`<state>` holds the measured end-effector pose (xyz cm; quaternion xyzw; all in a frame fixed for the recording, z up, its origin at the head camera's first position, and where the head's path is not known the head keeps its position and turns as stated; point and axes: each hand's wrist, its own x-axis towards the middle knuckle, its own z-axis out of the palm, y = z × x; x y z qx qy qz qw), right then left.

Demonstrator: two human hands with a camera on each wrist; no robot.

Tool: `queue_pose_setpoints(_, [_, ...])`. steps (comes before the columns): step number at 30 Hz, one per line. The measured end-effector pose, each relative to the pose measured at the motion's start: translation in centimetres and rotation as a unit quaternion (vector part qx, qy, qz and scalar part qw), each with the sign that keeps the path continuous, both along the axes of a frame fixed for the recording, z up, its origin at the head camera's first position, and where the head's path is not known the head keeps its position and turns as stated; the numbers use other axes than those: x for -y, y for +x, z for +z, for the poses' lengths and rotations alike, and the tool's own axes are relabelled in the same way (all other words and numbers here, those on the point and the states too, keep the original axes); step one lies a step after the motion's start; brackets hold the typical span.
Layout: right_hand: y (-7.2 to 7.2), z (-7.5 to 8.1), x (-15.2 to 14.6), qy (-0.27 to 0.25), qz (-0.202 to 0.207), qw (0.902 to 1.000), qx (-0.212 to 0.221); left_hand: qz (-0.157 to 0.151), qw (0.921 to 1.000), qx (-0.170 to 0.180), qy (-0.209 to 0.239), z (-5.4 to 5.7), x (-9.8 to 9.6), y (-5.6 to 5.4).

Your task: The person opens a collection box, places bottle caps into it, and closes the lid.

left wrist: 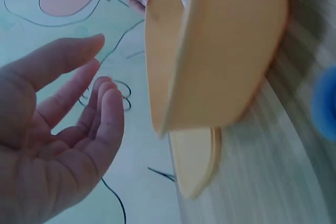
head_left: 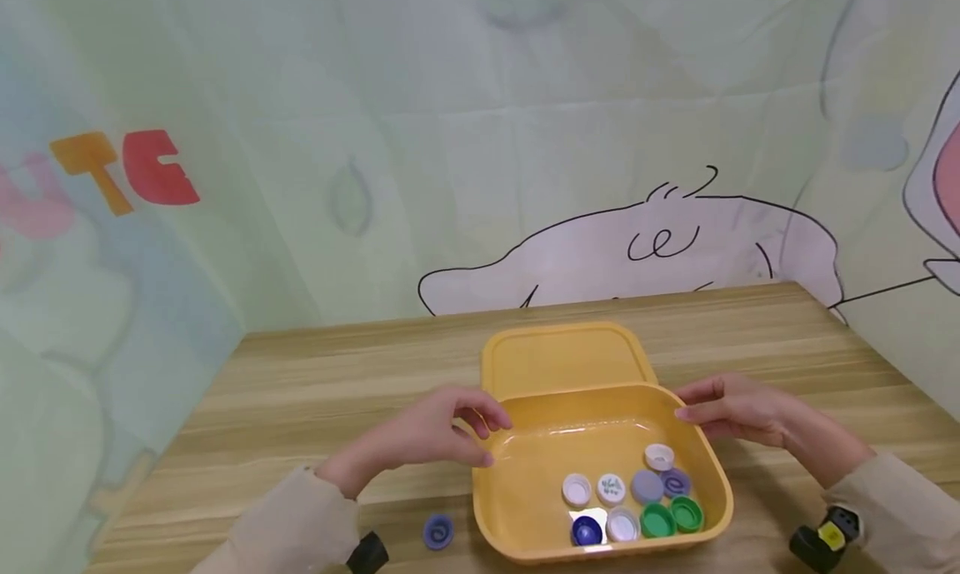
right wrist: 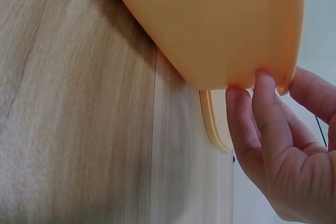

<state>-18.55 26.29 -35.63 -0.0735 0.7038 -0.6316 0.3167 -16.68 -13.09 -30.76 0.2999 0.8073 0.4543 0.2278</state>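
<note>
A yellow plastic box (head_left: 525,507) without its cover appears tilted toward me on the table. Several bottle caps lie gathered along its near right side: white caps (head_left: 577,490), green caps (head_left: 657,521), purple caps (head_left: 676,482) and a dark blue cap (head_left: 587,530). At the box's far right corner my right hand (head_left: 738,409) grips the rim, thumb at the top edge and fingers against the outer wall (right wrist: 226,35). My left hand (head_left: 442,428) hovers by the left rim with loosely bent fingers, apart from the box in the left wrist view, holding nothing.
Behind the box lies a yellow lid (head_left: 566,361), flat on the wooden table (head_left: 337,399). A blue-purple cap (head_left: 438,531) sits on the table left of the box. A printed cloth (head_left: 375,141) hangs along the table's back and left edges.
</note>
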Motion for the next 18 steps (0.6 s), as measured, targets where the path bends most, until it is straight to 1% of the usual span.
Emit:
queue_pose_setpoints(4, [0.0,-0.1,0.0,0.000,-0.002,1.0000,-0.001,0.008,0.9999,0.004,-0.006,-0.2,2.2,0.7])
queue_pose_setpoints(6, [0.0,-0.1,0.0,-0.002,-0.001,1.0000,-0.001,0.005,1.0000,0.005,-0.006,-0.5,3.1,1.1])
queue_pose_setpoints(9, [0.0,-0.1,0.0,-0.003,0.001,1.0000,-0.001,0.001,1.0000,0.006,-0.007,-1.4,4.2,1.6])
queue_pose_setpoints(11, [0.0,0.0,0.0,-0.001,0.001,1.0000,-0.003,-0.002,0.9999,0.012,-0.007,-2.3,4.7,1.8])
queue_pose_setpoints(12, [0.0,0.0,0.1,0.002,0.000,1.0000,-0.003,-0.002,0.9998,0.017,-0.009,-2.7,4.9,1.9])
queue_pose_setpoints(15, [0.0,0.0,0.1,0.007,-0.004,1.0000,-0.004,0.003,0.9988,0.048,-0.010,-3.6,5.4,2.1])
queue_pose_setpoints(18, [0.0,0.0,0.1,0.008,-0.005,0.9999,-0.005,0.002,0.9978,0.066,-0.007,-4.0,5.6,2.3])
